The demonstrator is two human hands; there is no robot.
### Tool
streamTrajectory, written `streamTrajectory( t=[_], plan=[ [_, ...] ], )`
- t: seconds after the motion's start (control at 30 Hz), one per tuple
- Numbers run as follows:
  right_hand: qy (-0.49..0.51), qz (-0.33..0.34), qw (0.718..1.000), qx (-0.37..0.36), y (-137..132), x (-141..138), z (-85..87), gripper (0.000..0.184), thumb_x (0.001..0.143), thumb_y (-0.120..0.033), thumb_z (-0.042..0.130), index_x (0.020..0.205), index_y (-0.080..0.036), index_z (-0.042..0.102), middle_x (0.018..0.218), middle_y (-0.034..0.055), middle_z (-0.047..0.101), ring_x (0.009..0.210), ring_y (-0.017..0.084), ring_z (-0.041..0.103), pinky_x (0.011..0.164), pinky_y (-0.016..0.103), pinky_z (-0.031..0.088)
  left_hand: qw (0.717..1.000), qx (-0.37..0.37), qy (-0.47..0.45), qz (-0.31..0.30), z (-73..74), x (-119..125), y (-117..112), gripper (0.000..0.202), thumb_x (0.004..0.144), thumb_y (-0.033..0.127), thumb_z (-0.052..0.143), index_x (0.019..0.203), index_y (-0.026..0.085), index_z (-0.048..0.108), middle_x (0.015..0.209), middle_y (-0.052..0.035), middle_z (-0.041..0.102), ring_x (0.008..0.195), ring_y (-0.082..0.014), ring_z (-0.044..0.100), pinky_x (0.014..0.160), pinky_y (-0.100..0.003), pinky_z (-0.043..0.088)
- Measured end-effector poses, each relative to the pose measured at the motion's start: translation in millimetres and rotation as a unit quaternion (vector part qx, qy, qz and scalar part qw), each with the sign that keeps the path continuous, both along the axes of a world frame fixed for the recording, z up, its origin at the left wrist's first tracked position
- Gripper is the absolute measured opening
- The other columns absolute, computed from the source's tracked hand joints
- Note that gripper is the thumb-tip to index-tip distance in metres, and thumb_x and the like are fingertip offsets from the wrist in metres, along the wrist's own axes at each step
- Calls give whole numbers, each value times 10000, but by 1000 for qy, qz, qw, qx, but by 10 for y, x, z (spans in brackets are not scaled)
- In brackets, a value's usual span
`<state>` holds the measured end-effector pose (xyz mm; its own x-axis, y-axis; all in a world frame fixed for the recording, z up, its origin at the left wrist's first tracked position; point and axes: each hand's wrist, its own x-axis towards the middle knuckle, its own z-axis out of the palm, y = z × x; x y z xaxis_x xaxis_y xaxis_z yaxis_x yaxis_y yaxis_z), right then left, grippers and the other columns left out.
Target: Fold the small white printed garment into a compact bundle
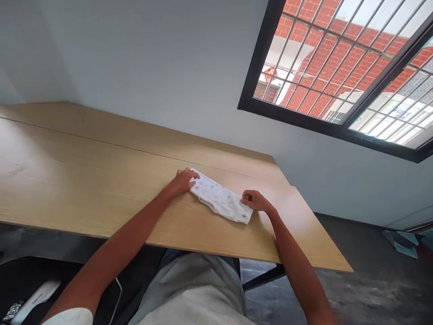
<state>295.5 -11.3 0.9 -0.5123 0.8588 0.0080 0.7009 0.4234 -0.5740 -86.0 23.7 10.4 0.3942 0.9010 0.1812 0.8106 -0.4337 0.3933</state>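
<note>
A folded white patterned cloth [220, 197] lies on the wooden table [84, 180], near its right end. The left hand [183, 180] rests on the cloth's far-left end, fingers loosely spread; the right hand [254, 200] pinches its near-right corner with curled fingers

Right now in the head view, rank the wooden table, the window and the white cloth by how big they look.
1. wooden table
2. window, cut off by the frame
3. white cloth, between left hand and right hand
</note>
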Motion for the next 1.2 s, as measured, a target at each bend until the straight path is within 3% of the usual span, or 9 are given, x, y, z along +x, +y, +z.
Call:
streamTrajectory(
  t=[0.17,0.3,0.37,0.6,0.77,0.87,1.03,1.2],
  plan=[
    [19,48,999,-13,-151,-179,45,266,1020,-356,587,996,-91,582,882,39,551,747,125,558,686,246,532,998,-35,44,-39,-44,399,-146,432,931,440,594,1244,146,540,1307,-127,507,1236,-294,485,1083,-552,413],
    [34,146,985,-90,-260,-274,117,269,1012,-349,609,1054,-85,576,883,40,564,706,114,570,625,215,537,995,-49,56,-59,-138,421,-137,551,911,455,617,1358,177,455,1465,-138,357,1373,-356,319,1150,-631,280],
    [40,182,978,-92,-301,-309,154,278,1012,-357,611,1063,-85,577,884,40,565,705,114,571,624,215,539,995,-44,52,-74,-159,390,-94,559,908,442,625,1371,186,444,1484,-135,329,1387,-362,293,1157,-639,260],
    [74,179,977,91,-498,-614,149,364,983,-438,625,1168,-130,567,1096,91,530,912,180,550,821,337,530,998,24,10,-54,-119,357,59,450,914,412,626,1273,162,519,1376,-129,442,1279,-312,435,1097,-563,395],
    [80,193,970,125,-553,-801,5,295,1027,-400,563,1112,-118,585,1004,71,554,816,143,559,750,284,538,997,8,4,-81,-182,421,54,338,939,394,596,1161,140,576,1210,-112,558,1112,-245,557,999,-469,498],
    [97,183,967,147,-528,-794,-10,286,1037,-392,545,1100,-115,580,998,70,555,794,134,557,727,266,534,995,3,7,-95,-218,467,-3,363,940,404,591,1199,152,564,1274,-120,527,1181,-266,522,1043,-503,465],
    [107,173,956,210,-522,-718,111,326,995,-432,593,931,-113,589,1000,73,544,937,182,537,856,342,502,991,-8,29,-129,-233,483,-16,491,916,417,624,1322,177,486,1420,-133,406,1308,-323,411,1112,-581,379],
    [92,189,955,208,-503,-701,100,339,997,-431,594,885,-110,579,930,59,546,894,170,543,813,316,507,991,12,14,-134,-165,483,16,492,918,407,622,1330,182,477,1426,-132,397,1312,-324,405,1115,-580,374]
  ],
)
